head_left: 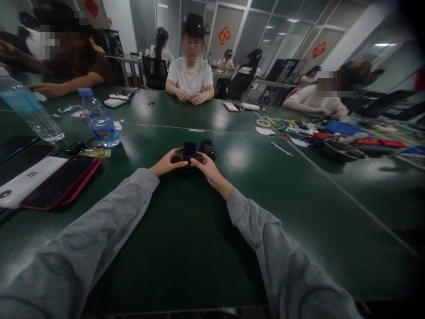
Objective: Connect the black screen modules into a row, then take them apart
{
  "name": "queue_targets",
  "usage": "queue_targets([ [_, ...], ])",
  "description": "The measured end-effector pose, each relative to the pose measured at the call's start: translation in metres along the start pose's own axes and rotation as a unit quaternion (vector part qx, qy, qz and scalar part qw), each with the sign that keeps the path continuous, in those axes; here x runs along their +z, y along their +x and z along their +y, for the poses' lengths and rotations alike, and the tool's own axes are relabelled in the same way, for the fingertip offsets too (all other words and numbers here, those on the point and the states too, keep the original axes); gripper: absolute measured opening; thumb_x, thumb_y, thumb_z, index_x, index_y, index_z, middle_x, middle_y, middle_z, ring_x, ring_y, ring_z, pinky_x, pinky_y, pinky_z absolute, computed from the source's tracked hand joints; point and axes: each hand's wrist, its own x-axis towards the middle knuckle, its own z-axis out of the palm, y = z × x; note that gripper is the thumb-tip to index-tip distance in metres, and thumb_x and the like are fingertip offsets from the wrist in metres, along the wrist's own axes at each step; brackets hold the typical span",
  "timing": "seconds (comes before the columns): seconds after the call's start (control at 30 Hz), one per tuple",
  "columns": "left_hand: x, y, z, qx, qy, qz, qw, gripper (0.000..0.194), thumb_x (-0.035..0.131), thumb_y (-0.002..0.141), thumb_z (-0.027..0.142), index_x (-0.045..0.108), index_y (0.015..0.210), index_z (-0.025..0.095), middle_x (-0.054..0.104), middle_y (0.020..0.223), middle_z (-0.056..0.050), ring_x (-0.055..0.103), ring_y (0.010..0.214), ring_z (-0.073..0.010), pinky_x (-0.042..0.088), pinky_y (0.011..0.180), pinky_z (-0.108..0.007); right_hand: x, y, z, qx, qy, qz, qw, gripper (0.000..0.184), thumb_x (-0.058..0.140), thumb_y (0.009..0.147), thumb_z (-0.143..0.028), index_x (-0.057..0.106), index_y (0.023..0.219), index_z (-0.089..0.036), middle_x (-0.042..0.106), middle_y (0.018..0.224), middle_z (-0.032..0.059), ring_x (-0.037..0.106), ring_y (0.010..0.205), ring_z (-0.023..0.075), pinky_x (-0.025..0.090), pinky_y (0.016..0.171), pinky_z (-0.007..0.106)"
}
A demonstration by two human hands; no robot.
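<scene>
Left hand [168, 162] and right hand [212, 172] close on opposite sides of a black device [190, 149], well in from the near edge of the worktop [172, 248]. The two-sided hold appears meant to steady it upright, screen towards the wearer. A second device [209, 149] stands just beyond the right hand, seemingly parked within reach. Phones [61, 182] and a bottle [103, 126] sit towards the worktop's left edge, presumably to leave room. Fingers behind the black device are largely hidden; whether its base touches the worktop cannot be told. The left edge is out of view
</scene>
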Motion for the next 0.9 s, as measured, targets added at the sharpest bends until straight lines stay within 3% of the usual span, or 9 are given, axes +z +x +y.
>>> queue_targets([
  [0.13,0.003,0.000,-0.002,0.012,0.019,0.026,0.999,0.078,0.077,0.072,0.046,0.045,0.137,0.016,0.063,0.117,-0.013,0.061,0.108,-0.0258,0.045,0.098,-0.047,0.004,-0.002,-0.003,-0.004,-0.014,-0.010,1.000,0.070,0.077,0.074,-0.051,0.051,0.131,-0.019,0.061,0.124,0.0111,0.057,0.117,0.0242,0.042,0.108,0.042],
  [0.23,0.007,-0.001,-0.002,0.014,0.062,0.052,0.997,0.071,0.072,0.076,0.051,0.050,0.132,0.014,0.062,0.121,-0.015,0.061,0.107,-0.0260,0.047,0.097,-0.046,0.008,-0.004,-0.006,-0.037,-0.079,-0.026,0.996,0.075,0.078,0.073,-0.051,0.049,0.136,-0.021,0.055,0.134,0.0103,0.050,0.126,0.0263,0.038,0.112,0.044],
  [0.37,0.009,-0.001,-0.002,0.031,0.150,0.055,0.987,0.065,0.060,0.084,0.057,0.053,0.132,0.013,0.065,0.118,-0.015,0.062,0.105,-0.0255,0.046,0.097,-0.044,0.011,-0.006,-0.003,-0.130,-0.214,-0.047,0.967,0.079,0.078,0.075,-0.045,0.044,0.141,-0.020,0.050,0.139,0.0116,0.041,0.134,0.0311,0.028,0.117,0.049],
  [0.5,0.009,-0.001,-0.004,0.058,0.202,0.059,0.976,0.062,0.053,0.088,0.059,0.057,0.129,0.013,0.066,0.116,-0.015,0.059,0.109,-0.0272,0.043,0.100,-0.046,0.011,-0.006,0.005,-0.148,-0.265,-0.035,0.952,0.079,0.072,0.081,-0.039,0.035,0.148,-0.018,0.047,0.141,0.0143,0.040,0.134,0.0322,0.026,0.117,0.052],
  [0.7,0.015,-0.008,0.001,0.079,0.299,0.152,0.939,0.069,0.046,0.091,0.061,0.040,0.144,0.016,0.046,0.144,-0.016,0.041,0.135,-0.0296,0.029,0.113,-0.048,0.012,-0.012,0.006,-0.147,-0.300,0.019,0.943,0.074,0.066,0.086,-0.030,0.031,0.150,-0.021,0.037,0.150,0.0125,0.032,0.141,0.0264,0.022,0.120,0.047],
  [0.8,0.022,-0.015,0.011,0.147,0.359,0.130,0.913,0.072,0.049,0.090,0.059,0.033,0.148,0.019,0.034,0.155,-0.015,0.032,0.142,-0.0301,0.024,0.116,-0.048,0.011,-0.013,0.006,-0.163,-0.311,0.027,0.936,0.064,0.059,0.089,-0.025,0.035,0.149,-0.023,0.040,0.149,0.0092,0.036,0.139,0.0245,0.025,0.120,0.046],
  [0.9,0.028,-0.019,0.017,0.193,0.409,0.068,0.889,0.067,0.052,0.091,0.052,0.037,0.148,0.019,0.035,0.156,-0.014,0.027,0.144,-0.0320,0.020,0.117,-0.049,0.010,-0.011,0.011,-0.166,-0.315,-0.011,0.935,0.066,0.047,0.089,-0.015,0.029,0.153,-0.020,0.035,0.153,0.0081,0.032,0.142,0.0234,0.023,0.121,0.045],
])
